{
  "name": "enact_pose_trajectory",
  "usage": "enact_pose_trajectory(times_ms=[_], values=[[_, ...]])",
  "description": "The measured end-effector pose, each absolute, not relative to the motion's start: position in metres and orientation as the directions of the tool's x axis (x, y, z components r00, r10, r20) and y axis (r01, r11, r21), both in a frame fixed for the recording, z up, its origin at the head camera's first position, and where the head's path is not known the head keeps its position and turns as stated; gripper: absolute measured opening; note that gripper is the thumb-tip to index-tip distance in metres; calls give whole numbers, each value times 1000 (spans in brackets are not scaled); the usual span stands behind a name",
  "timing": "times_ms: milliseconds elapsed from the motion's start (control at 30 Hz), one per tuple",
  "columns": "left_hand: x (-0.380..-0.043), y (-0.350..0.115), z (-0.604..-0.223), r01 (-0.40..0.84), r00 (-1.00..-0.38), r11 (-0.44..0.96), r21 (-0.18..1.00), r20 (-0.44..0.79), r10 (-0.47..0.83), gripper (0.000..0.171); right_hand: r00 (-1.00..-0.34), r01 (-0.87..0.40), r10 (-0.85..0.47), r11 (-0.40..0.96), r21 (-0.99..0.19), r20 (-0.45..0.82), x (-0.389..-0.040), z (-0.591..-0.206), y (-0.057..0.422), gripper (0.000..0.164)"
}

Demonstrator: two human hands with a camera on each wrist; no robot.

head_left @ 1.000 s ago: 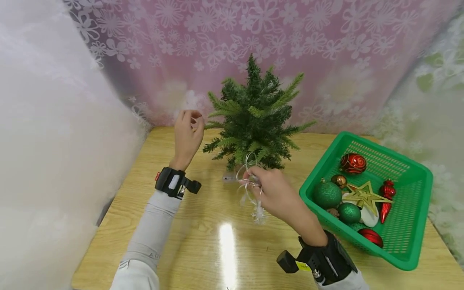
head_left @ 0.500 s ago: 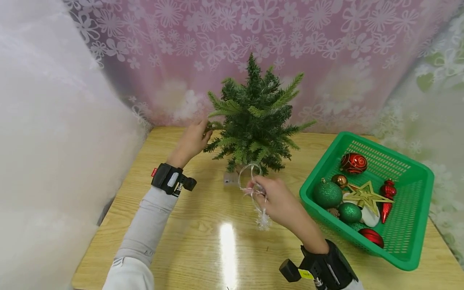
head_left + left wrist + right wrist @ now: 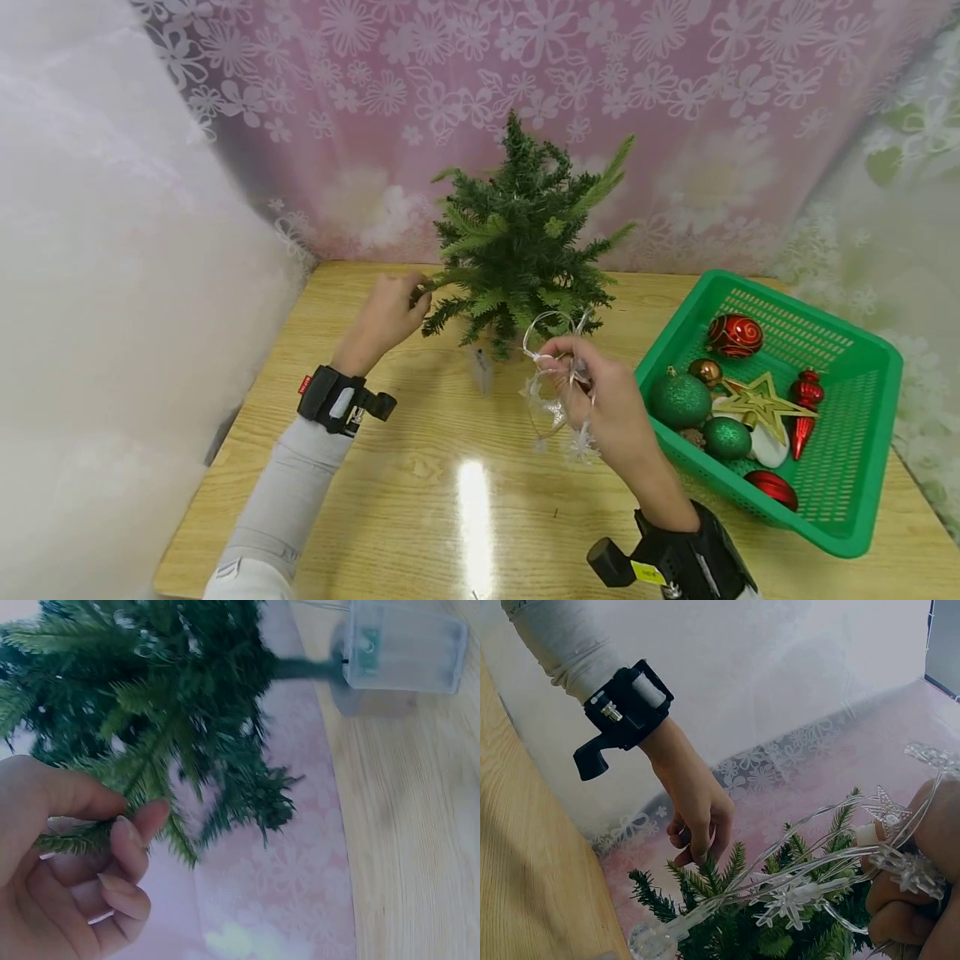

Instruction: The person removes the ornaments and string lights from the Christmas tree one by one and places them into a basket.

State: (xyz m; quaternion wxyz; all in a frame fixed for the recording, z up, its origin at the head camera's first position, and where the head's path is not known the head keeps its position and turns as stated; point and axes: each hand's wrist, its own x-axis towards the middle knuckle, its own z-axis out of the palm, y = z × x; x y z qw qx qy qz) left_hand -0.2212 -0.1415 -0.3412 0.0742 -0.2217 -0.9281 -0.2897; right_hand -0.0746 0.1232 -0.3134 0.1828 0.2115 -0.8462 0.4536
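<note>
A small artificial Christmas tree [image 3: 525, 225] stands toward the back of the table. My left hand [image 3: 382, 318] is at its left side, thumb and fingertips pinching the end of a green branch [image 3: 139, 776]. In front of the tree, my right hand [image 3: 603, 400] grips a looped bundle of clear string lights [image 3: 553, 408]. Snowflake-shaped lights [image 3: 789, 904] and a star-shaped light [image 3: 891, 813] hang from the wire in the right wrist view. A clear plastic battery box [image 3: 409, 645] is by the tree's foot, with thin wire running from it.
To the right, a green plastic basket [image 3: 879, 433] holds a gold star [image 3: 761, 408], green baubles [image 3: 680, 398], red ornaments [image 3: 735, 335] and other decorations. A pink floral curtain [image 3: 360, 125] hangs behind the wooden table [image 3: 405, 508].
My left hand has moved down and taken hold of a branch. The tree and the battery box have turned. My right hand has shifted slightly right with the string lights.
</note>
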Motion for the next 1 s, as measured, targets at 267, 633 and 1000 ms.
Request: enact_pose_trajectory(times_ms=[267,633,1000], values=[[-201,-130,-335,378,-921,727,573,148,361,36,-797,-593,-206,447,-670,568,-72,-306,121,13],[-197,-131,-342,377,-922,708,598,172,346,36,-762,-625,-167,442,-643,626,-62,-301,137,10],[-194,-134,-349,386,-922,693,608,229,313,38,-739,-615,-42,450,-648,673,-56,-287,162,10]])
